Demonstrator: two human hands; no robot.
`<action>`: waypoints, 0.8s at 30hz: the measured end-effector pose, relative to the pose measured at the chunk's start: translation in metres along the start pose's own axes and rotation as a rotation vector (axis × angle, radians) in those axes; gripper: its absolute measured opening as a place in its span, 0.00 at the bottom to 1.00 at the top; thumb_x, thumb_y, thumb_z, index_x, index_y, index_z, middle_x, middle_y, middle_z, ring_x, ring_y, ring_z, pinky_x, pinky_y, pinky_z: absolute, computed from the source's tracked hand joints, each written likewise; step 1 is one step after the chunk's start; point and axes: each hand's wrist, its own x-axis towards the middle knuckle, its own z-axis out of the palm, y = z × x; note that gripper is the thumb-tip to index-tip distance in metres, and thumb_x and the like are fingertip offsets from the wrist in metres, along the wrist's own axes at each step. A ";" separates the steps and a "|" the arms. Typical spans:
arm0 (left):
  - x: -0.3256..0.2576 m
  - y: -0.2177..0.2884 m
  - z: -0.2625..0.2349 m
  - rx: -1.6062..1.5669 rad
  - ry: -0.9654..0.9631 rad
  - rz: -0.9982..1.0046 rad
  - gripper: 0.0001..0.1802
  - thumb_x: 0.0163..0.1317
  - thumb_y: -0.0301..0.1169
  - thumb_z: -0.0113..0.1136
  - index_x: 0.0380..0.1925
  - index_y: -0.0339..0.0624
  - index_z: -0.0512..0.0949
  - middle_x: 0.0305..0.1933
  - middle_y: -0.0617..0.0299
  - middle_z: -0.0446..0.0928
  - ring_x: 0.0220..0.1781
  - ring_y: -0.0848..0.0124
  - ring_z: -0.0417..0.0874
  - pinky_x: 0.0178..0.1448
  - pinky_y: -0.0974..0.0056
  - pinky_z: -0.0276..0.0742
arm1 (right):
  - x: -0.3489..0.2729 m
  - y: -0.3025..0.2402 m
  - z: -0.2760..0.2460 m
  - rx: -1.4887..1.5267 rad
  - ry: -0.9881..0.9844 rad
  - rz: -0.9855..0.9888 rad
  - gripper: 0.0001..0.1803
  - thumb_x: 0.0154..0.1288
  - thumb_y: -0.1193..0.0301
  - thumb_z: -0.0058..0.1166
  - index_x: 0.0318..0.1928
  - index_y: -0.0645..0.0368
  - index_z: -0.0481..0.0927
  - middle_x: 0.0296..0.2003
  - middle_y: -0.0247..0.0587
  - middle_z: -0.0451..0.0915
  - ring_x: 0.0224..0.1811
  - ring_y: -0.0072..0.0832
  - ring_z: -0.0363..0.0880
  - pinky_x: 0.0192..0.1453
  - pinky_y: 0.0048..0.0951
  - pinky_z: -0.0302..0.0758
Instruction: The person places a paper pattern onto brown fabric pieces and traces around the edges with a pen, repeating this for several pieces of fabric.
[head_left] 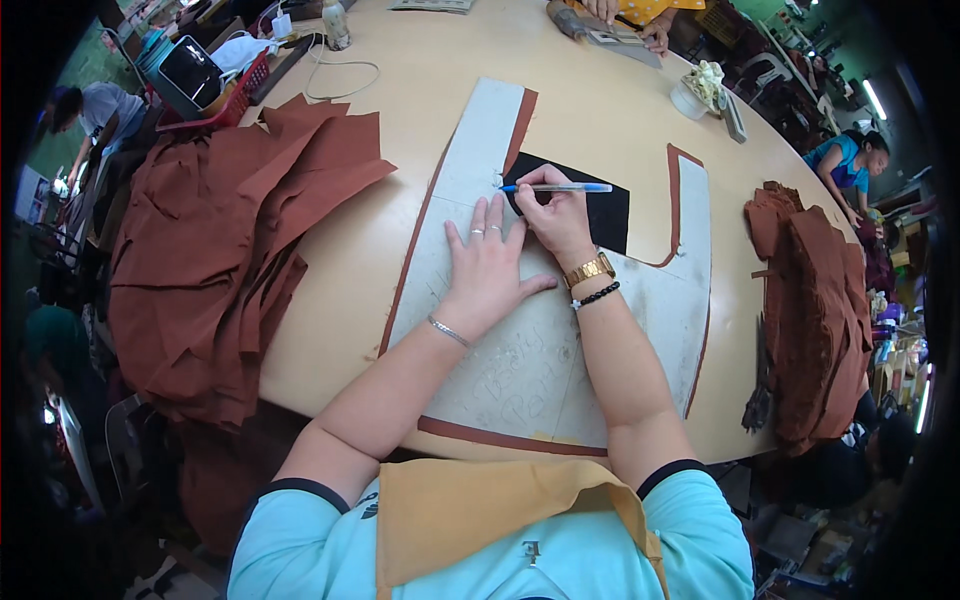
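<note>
A large grey-white pattern template (480, 370) lies on a rust-brown fabric piece (500, 437), whose edge shows as a border around it. My left hand (487, 262) rests flat on the template, fingers spread, pressing it near its inner notch. In my right hand (556, 220) is a blue pen (562, 187), held in a writing grip with its tip at the template's inner edge, just beyond my left fingertips. Beneath my right hand a black sheet (607, 212) lies in the template's opening.
Rust-brown fabric is heaped at the left (200, 270), with another fabric stack (815, 310) at the right beside dark scissors (760, 385). A red basket (225, 100), a bottle (336, 25) and a white cup (692, 97) stand farther back. Across the table another person's hands (655, 38) work.
</note>
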 end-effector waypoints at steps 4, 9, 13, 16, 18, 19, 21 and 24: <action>0.000 0.000 -0.002 -0.022 -0.044 -0.015 0.55 0.52 0.69 0.68 0.71 0.42 0.67 0.80 0.41 0.57 0.84 0.45 0.52 0.74 0.21 0.50 | -0.001 -0.005 0.001 -0.009 0.050 -0.098 0.07 0.64 0.70 0.61 0.37 0.61 0.84 0.25 0.35 0.83 0.25 0.19 0.76 0.32 0.24 0.75; 0.002 0.000 -0.004 -0.043 -0.072 0.017 0.54 0.54 0.68 0.67 0.72 0.45 0.67 0.81 0.41 0.55 0.85 0.46 0.49 0.76 0.21 0.47 | -0.004 0.002 -0.018 0.049 0.121 -0.067 0.08 0.64 0.71 0.61 0.37 0.63 0.83 0.25 0.36 0.82 0.27 0.19 0.78 0.32 0.26 0.75; 0.001 -0.002 -0.001 -0.065 -0.072 -0.005 0.53 0.54 0.68 0.68 0.72 0.48 0.67 0.82 0.41 0.54 0.86 0.47 0.47 0.77 0.22 0.45 | -0.033 0.019 -0.092 0.162 0.312 -0.100 0.03 0.70 0.74 0.59 0.38 0.60 0.82 0.29 0.30 0.82 0.30 0.16 0.76 0.32 0.22 0.73; 0.000 -0.003 0.001 -0.064 -0.081 -0.021 0.53 0.54 0.68 0.68 0.73 0.49 0.67 0.82 0.41 0.53 0.86 0.47 0.47 0.78 0.22 0.44 | -0.073 0.031 -0.176 -0.018 0.457 -0.019 0.03 0.69 0.76 0.57 0.36 0.60 0.80 0.29 0.31 0.80 0.31 0.14 0.76 0.35 0.19 0.72; 0.000 -0.003 0.002 -0.065 -0.075 -0.014 0.52 0.55 0.68 0.68 0.73 0.49 0.67 0.82 0.41 0.53 0.86 0.47 0.46 0.78 0.22 0.43 | -0.089 0.043 -0.205 -0.055 0.515 0.035 0.03 0.69 0.77 0.56 0.35 0.60 0.80 0.29 0.30 0.80 0.30 0.14 0.76 0.35 0.19 0.72; 0.000 -0.003 0.002 -0.058 -0.082 -0.016 0.52 0.55 0.67 0.68 0.73 0.49 0.67 0.82 0.41 0.52 0.86 0.47 0.46 0.78 0.22 0.44 | -0.094 0.050 -0.213 -0.005 0.555 0.057 0.03 0.69 0.77 0.56 0.35 0.60 0.79 0.28 0.29 0.79 0.29 0.14 0.74 0.34 0.19 0.72; 0.000 -0.003 0.001 -0.048 -0.090 -0.010 0.52 0.55 0.67 0.69 0.73 0.49 0.67 0.82 0.41 0.52 0.86 0.47 0.47 0.78 0.22 0.44 | -0.099 0.059 -0.220 0.070 0.563 0.069 0.02 0.67 0.78 0.56 0.35 0.60 0.79 0.27 0.26 0.78 0.28 0.12 0.71 0.32 0.19 0.69; 0.001 -0.003 -0.002 -0.036 -0.101 -0.007 0.52 0.55 0.66 0.70 0.73 0.49 0.67 0.82 0.41 0.52 0.86 0.47 0.47 0.77 0.22 0.44 | -0.100 0.065 -0.220 -0.102 0.535 0.070 0.03 0.66 0.78 0.58 0.34 0.60 0.79 0.26 0.25 0.78 0.28 0.11 0.71 0.31 0.18 0.68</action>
